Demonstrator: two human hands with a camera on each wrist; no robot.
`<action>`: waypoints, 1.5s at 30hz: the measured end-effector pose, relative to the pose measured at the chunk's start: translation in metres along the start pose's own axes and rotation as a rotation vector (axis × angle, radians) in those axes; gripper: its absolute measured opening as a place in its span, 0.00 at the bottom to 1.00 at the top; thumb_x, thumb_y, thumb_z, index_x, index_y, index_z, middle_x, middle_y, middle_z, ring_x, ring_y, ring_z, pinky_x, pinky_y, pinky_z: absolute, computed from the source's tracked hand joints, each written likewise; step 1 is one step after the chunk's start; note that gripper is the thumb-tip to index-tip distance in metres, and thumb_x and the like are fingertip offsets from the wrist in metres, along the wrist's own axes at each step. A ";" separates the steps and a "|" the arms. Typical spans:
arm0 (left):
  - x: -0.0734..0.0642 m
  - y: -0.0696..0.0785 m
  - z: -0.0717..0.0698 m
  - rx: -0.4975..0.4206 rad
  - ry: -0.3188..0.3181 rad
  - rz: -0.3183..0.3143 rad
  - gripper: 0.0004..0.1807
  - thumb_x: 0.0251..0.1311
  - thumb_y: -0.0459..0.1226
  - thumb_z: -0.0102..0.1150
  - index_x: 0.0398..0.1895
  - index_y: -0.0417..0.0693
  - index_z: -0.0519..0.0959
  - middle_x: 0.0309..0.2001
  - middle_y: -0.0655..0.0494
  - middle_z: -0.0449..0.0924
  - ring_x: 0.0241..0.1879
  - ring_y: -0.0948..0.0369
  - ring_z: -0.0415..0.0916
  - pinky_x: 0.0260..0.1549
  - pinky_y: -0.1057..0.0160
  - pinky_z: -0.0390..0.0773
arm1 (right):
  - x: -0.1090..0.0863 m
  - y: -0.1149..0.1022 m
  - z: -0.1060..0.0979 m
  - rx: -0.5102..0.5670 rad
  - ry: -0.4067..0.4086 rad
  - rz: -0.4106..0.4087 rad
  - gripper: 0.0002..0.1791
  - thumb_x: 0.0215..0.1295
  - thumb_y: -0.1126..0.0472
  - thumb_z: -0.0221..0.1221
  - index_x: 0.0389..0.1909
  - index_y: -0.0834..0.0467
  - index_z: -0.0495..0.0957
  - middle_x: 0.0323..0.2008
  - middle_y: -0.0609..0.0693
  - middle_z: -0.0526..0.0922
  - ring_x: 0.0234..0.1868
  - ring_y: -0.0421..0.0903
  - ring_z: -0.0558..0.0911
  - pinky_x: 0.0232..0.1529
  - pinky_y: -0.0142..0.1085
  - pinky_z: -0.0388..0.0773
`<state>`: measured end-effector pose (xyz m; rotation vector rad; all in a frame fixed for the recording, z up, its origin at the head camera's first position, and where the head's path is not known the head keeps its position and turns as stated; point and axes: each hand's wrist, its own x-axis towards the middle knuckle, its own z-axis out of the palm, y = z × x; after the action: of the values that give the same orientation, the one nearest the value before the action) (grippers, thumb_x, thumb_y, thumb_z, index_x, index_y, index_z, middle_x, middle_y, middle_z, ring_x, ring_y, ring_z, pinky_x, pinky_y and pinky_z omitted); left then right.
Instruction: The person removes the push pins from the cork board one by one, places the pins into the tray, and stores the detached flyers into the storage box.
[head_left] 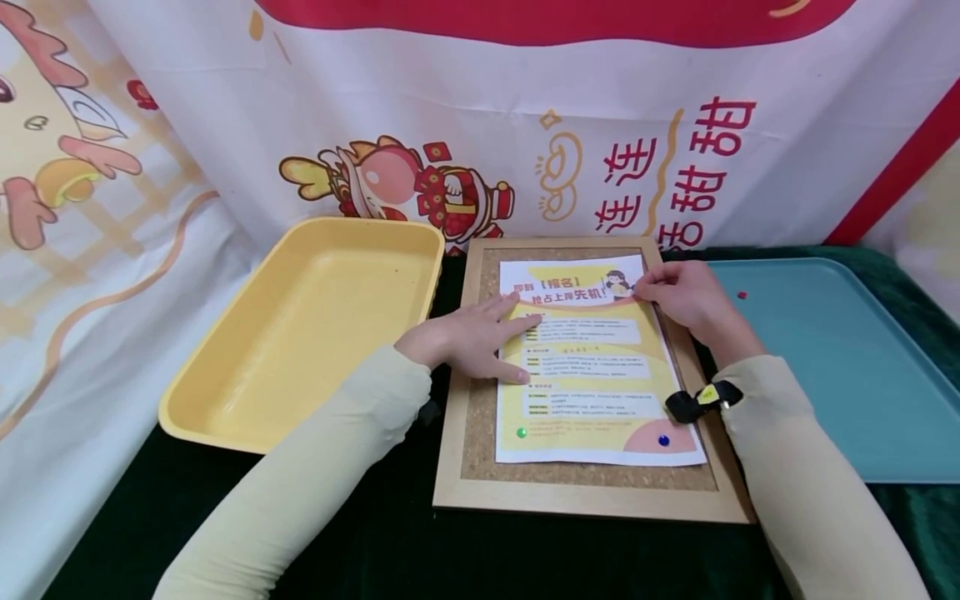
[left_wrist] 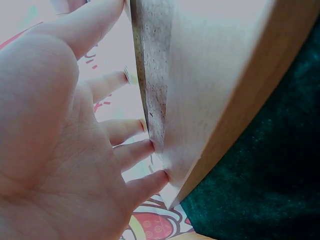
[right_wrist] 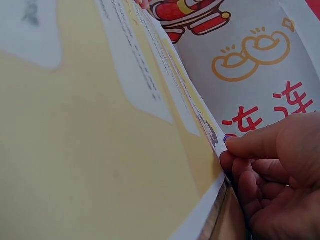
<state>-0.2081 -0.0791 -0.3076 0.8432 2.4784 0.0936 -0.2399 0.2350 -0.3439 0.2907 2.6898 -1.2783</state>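
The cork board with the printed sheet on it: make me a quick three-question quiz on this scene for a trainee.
1. Multiple choice: in the head view, what colour is the lower-left pin on the sheet?
A) White
B) Green
C) Black

2. True or false: both hands are inside the yellow tray.

3. Fill in the blank: a small red thing lies on the ____ tray, to the right of the cork board.

Key:
1. B.
2. False: the left hand is spread over the sheet's left side, and the right hand is near its upper-right corner.
3. Blue.
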 end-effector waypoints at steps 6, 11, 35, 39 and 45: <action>0.001 0.001 0.000 -0.015 -0.006 -0.003 0.51 0.71 0.65 0.57 0.88 0.66 0.45 0.89 0.50 0.27 0.88 0.49 0.26 0.85 0.42 0.40 | -0.005 0.003 -0.003 0.025 -0.007 0.001 0.17 0.79 0.52 0.60 0.56 0.61 0.82 0.62 0.62 0.75 0.56 0.54 0.72 0.38 0.35 0.71; 0.001 0.001 0.000 -0.013 -0.007 -0.003 0.51 0.71 0.66 0.56 0.88 0.67 0.44 0.89 0.50 0.27 0.88 0.50 0.26 0.85 0.42 0.41 | -0.008 0.003 -0.006 0.043 -0.032 0.014 0.18 0.79 0.51 0.60 0.58 0.60 0.82 0.62 0.61 0.74 0.54 0.52 0.71 0.36 0.35 0.70; 0.001 -0.001 0.001 -0.018 0.007 0.000 0.51 0.70 0.65 0.58 0.88 0.66 0.46 0.89 0.49 0.28 0.88 0.49 0.27 0.85 0.41 0.41 | -0.009 0.017 -0.039 0.053 -0.033 -0.053 0.27 0.80 0.47 0.58 0.65 0.64 0.81 0.62 0.62 0.79 0.55 0.54 0.74 0.52 0.38 0.77; 0.001 -0.001 0.001 -0.021 0.009 -0.001 0.51 0.70 0.65 0.58 0.88 0.65 0.46 0.89 0.49 0.28 0.88 0.49 0.27 0.85 0.41 0.41 | -0.010 0.021 -0.048 0.039 -0.034 -0.031 0.29 0.81 0.44 0.56 0.68 0.62 0.79 0.63 0.61 0.78 0.55 0.53 0.72 0.50 0.36 0.76; 0.002 -0.002 0.002 -0.016 0.012 -0.002 0.51 0.70 0.66 0.58 0.88 0.66 0.46 0.89 0.49 0.28 0.88 0.49 0.27 0.85 0.41 0.42 | -0.011 0.027 -0.059 0.050 -0.022 0.025 0.35 0.79 0.39 0.56 0.72 0.61 0.76 0.68 0.63 0.74 0.62 0.55 0.70 0.57 0.44 0.75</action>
<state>-0.2097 -0.0796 -0.3105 0.8361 2.4859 0.1182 -0.2259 0.2967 -0.3252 0.3133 2.6305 -1.3351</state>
